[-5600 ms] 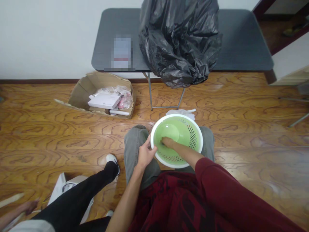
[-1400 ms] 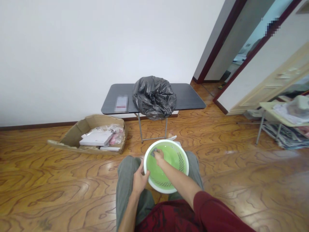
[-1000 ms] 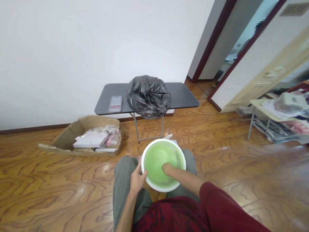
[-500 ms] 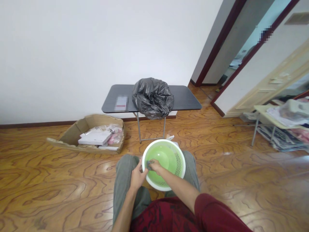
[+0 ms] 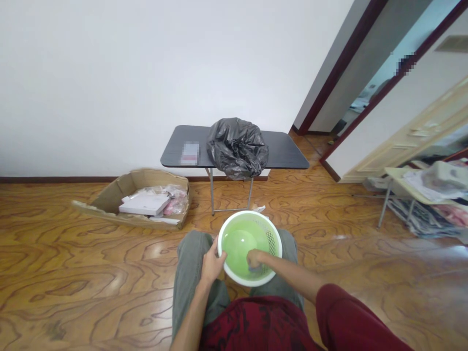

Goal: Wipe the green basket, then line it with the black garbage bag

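Between my knees is a round green plastic basket (image 5: 234,239) with a white rim and perforated side, its open top facing me. My left hand (image 5: 214,263) grips the rim at the left, thumb over the inner edge. Inside the basket, my right hand (image 5: 256,258) is closed around a small greyish-blue cloth (image 5: 255,268), close to the near right part of the inner wall. Most of the cloth is hidden by my fingers, and the hand is a little blurred.
Ahead stands a dark folding table (image 5: 281,151) bearing a crumpled black plastic bag (image 5: 237,146) and a small blurred box (image 5: 190,153). An open cardboard box (image 5: 109,195) with packaging lies on the floor at left. A pale table (image 5: 398,178) is at right.
My right hand has moved with the cloth from the basket's left inner wall to the right and nearer me. My left hand stays on the rim. The view has shifted slightly.
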Available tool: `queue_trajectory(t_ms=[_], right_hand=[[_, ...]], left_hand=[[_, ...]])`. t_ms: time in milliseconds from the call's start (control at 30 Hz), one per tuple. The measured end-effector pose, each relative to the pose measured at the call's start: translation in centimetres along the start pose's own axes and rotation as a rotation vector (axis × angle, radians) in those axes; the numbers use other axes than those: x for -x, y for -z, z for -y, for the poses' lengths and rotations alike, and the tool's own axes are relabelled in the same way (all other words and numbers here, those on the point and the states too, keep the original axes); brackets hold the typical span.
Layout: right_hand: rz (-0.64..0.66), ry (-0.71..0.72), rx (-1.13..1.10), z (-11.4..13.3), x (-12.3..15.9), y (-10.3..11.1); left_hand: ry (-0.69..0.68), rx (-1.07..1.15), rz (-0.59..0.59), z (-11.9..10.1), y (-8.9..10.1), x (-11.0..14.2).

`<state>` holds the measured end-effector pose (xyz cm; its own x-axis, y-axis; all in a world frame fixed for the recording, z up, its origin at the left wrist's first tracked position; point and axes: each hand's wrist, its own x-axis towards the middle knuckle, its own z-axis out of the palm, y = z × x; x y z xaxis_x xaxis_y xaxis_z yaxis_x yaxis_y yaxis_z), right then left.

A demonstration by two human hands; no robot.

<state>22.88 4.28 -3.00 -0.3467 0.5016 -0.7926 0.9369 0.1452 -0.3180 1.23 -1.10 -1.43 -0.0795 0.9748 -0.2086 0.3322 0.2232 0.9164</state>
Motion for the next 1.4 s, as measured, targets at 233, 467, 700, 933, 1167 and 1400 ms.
queue_trajectory(t_ms=[233,467,700,933,1167,1400], right_hand=[[-0.292,0.103,-0.557,-2.0,0.5,2.7],[-0.938,0.249,-0.647,-6.3,8.1,15.9],[-1.435,0.051,-0.332,-11.2,11.6,28.5],[-1.553,-0.026,-0.22,-14.4,5.6,33.5],[-1.534,0.032,-0.083,-14.9,3.8,33.7],[-1.467,-0.042,-0.063,-15.9,4.1,36.4]], left_hand=[[0.029,-0.015,0.014,0.7,0.3,-0.2],[0.171,0.146,0.0,2.5,0.0,-0.6],[0.207,0.323,-0.044,4.0,-1.2,-1.2],[0.207,0.467,-0.087,4.6,-1.7,-1.0],[0.23,0.522,-0.111,2.1,-0.9,-4.4],[0.248,0.491,-0.048,2.6,-1.0,-6.7]])
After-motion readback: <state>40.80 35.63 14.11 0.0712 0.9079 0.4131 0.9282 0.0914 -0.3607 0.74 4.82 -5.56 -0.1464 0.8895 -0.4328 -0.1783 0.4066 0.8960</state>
